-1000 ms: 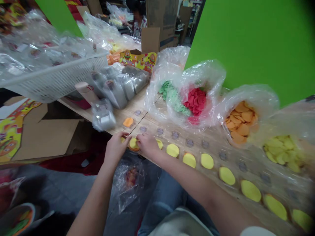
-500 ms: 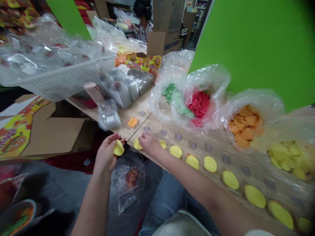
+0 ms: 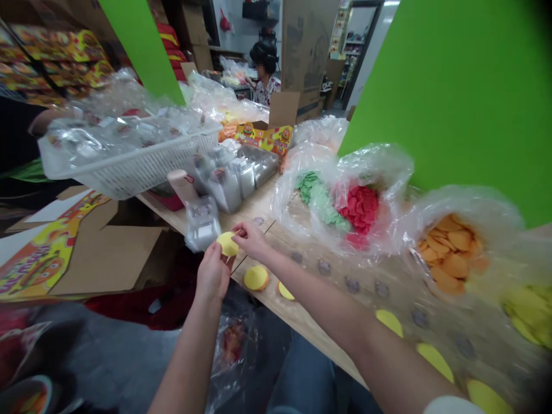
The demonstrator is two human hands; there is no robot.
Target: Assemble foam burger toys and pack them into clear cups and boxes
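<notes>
1. From where I sit, the yellow disc (image 3: 227,244) is up in the air, just above the table's near edge and just beside a clear plastic pack (image 3: 202,225). It is flat and nearly round, and its slightly longer axis runs from upper left to lower right. Its face tilts up toward the head camera.
2. The left hand (image 3: 213,273) is closed around the disc's lower edge from below. The right hand (image 3: 254,241) comes in from the right and pinches the upper right edge between thumb and forefinger. Neither hand has let go (the exact finger contact is hard to make out at this angle).
3. On the pale wooden table (image 3: 297,322), a yellow disc on an orange backing (image 3: 256,278) lies just below the hands, and a row of grey round spots (image 3: 351,284) runs off to the right.
4. Along the table's far side sit clear bags of green (image 3: 319,201), red (image 3: 360,210) and orange (image 3: 451,253) pieces. A white plastic basket (image 3: 142,167) stands to the left, beyond the clear pack.
5. Farther back is a burger-printed box (image 3: 269,138), and beyond it a co-worker (image 3: 265,75) stands among cardboard cartons. A bright green panel (image 3: 448,86) fills the upper right.
</notes>
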